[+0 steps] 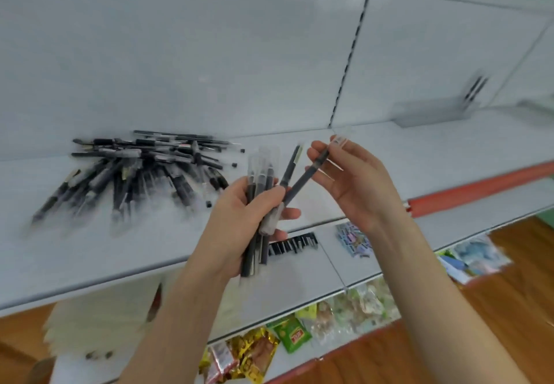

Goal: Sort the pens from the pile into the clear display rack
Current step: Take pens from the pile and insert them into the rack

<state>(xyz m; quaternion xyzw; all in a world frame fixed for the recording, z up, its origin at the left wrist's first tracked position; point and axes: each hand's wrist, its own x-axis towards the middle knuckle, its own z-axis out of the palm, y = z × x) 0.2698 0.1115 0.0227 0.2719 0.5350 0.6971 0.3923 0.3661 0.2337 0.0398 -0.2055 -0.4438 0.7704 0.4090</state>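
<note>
A pile of black pens [141,170] lies on the white shelf [90,248] at the left. My left hand [239,218] grips a bundle of several black pens [257,191], held upright in front of the shelf. My right hand [350,179] pinches the capped upper end of a single black pen [305,179], which slants down-left to the bundle. The clear display rack [431,111] stands at the back right of the shelf, blurred, with a few dark pens [476,87] sticking up from it.
Loose pen caps [234,164] lie beside the pile. Lower shelves hold a row of dark small items [292,242], sticker packs [353,239] and snack packets [269,350]. A red price strip [479,188] runs along the shelf edge at right. Wooden floor shows below.
</note>
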